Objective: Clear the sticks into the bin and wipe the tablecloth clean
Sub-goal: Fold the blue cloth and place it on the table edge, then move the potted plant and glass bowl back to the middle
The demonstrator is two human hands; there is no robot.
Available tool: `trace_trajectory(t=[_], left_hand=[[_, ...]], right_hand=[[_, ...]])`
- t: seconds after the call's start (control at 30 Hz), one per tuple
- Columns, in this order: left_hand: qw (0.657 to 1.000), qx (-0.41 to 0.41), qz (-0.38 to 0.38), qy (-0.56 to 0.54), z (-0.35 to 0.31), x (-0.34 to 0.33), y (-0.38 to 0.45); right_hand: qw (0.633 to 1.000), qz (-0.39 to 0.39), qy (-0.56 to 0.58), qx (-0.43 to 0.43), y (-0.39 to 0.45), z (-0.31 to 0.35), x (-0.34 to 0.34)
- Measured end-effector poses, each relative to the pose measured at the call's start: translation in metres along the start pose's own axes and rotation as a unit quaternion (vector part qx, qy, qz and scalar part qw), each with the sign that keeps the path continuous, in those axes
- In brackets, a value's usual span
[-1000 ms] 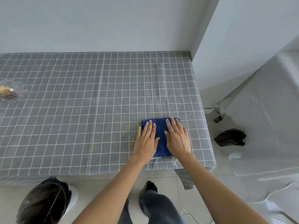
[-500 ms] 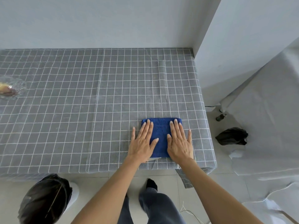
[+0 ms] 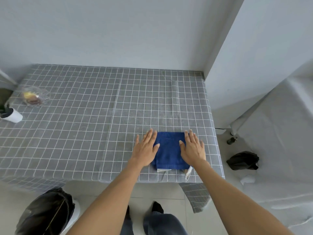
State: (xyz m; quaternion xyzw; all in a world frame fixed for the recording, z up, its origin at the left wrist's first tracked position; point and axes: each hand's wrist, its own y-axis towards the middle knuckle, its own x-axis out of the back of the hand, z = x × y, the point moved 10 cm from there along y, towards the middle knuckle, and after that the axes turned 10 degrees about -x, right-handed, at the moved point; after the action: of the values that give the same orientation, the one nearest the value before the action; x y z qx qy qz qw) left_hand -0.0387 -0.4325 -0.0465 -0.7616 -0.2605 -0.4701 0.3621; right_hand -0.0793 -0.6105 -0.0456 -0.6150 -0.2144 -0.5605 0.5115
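A folded blue cloth (image 3: 169, 150) lies flat on the grey checked tablecloth (image 3: 84, 124), near the table's front right corner. My left hand (image 3: 145, 148) rests flat on the cloth's left edge with fingers spread. My right hand (image 3: 193, 148) rests flat on its right edge, fingers apart. Neither hand grips it. A bin lined with a black bag (image 3: 45, 214) stands on the floor at the lower left, with a thin stick visible inside. No sticks show on the tablecloth.
A glass dish with food (image 3: 34, 97) and a white cup (image 3: 12, 116) sit at the table's far left. A white pillar (image 3: 254, 56) rises right of the table. A black bag (image 3: 243, 161) lies on the floor at right.
My hands have slid apart from the cloth's middle to its left and right edges. The camera has tilted up and left, bringing the dish and cup further into view.
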Motion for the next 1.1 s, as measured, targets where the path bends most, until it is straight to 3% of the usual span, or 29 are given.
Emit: trace_trajectory(t=[0.27, 0.57, 1.1], left_hand=[[0.997, 0.075, -0.019, 0.025, 0.06, 0.071, -0.014], [0.985, 0.172, -0.024, 0.021, 0.164, 0.123, -0.084], [0.956, 0.29, -0.043, -0.013, 0.396, 0.155, -0.259]], right_hand=[[0.998, 0.0, -0.053, 0.034, 0.008, 0.049, 0.047], [0.988, -0.043, -0.067, 0.13, -0.007, 0.201, 0.089], [0.974, -0.043, -0.086, 0.205, -0.061, 0.457, 0.033]])
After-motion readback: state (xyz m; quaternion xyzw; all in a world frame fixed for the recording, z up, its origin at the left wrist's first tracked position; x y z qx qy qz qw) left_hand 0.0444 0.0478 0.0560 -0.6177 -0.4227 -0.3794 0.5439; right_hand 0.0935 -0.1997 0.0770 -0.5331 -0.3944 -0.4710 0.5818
